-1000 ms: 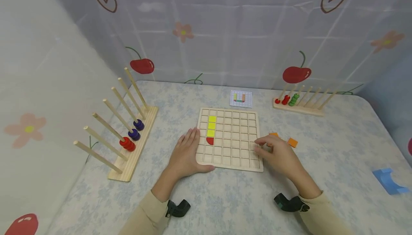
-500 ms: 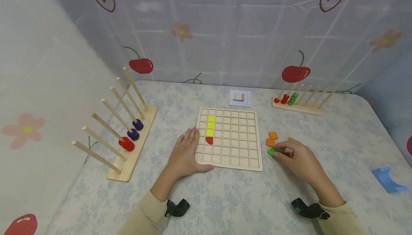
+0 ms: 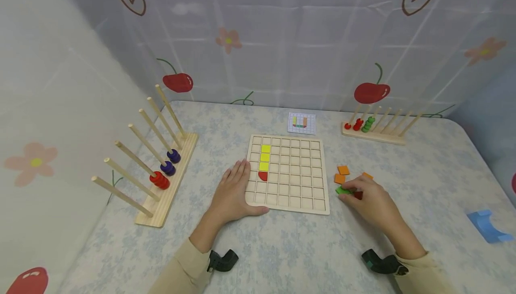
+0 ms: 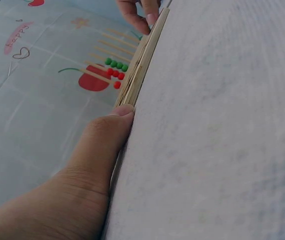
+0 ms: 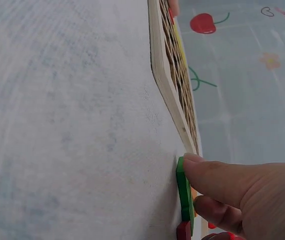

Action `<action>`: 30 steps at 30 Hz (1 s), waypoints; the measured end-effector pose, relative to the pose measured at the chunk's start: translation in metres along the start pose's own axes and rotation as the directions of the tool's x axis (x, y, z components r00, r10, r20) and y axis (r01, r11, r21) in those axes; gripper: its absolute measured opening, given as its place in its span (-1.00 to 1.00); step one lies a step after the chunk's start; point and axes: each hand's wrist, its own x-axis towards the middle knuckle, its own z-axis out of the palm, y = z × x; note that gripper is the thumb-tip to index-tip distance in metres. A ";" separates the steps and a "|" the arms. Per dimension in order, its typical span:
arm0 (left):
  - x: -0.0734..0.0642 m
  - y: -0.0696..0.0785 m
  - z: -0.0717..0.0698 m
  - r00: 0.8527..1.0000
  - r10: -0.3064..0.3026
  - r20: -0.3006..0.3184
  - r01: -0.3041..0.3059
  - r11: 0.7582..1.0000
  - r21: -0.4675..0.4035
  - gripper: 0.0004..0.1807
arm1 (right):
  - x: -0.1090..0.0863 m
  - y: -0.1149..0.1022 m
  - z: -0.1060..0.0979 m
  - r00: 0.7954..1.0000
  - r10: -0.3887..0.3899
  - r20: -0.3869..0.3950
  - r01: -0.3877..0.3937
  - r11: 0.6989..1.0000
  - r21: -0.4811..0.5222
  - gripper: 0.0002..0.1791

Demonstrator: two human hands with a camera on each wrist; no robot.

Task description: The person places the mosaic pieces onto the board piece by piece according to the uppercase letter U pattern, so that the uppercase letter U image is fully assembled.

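Observation:
My left hand (image 3: 230, 195) lies with straight fingers along the left side of a square wooden grid board (image 3: 289, 203), thumb at its front edge. In one column of the board sit several yellow tiles (image 3: 264, 157), with a red rounded piece (image 3: 263, 176) below them. To the right of the board, my right hand (image 3: 375, 204) pinches a green tile (image 3: 341, 190) between thumb and fingers. The right wrist view shows the thumb against the edge of the green tile (image 5: 183, 187), with a dark red piece (image 5: 183, 231) beside it. Orange tiles (image 3: 343, 170) lie just beyond.
A wooden peg rack (image 3: 177, 186) with blue and red rings stands at left. Behind the board lies a pattern card (image 3: 301, 124). A smaller peg rack (image 3: 372, 136) with red and green beads is at back right. A blue curved block (image 3: 485, 226) lies far right.
My right hand has moved right, off the board's right edge to the loose tiles, and now holds a green one. The left hand and the board have stayed put.

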 end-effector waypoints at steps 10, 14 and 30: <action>0.000 0.000 0.000 1.000 -0.003 0.004 0.003 1.000 0.003 0.52 | -0.001 0.003 0.001 1.000 -0.011 -0.018 0.011 1.000 -0.002 -0.66; 0.000 0.000 0.000 1.000 -0.001 0.002 0.001 1.000 0.003 0.52 | 0.000 0.004 0.001 1.000 -0.018 0.001 0.018 1.000 0.016 -0.69; 0.000 -0.001 0.001 1.000 -0.002 -0.003 0.002 1.000 0.005 0.52 | 0.001 0.002 0.002 0.997 -0.027 0.067 0.024 0.999 0.046 -0.68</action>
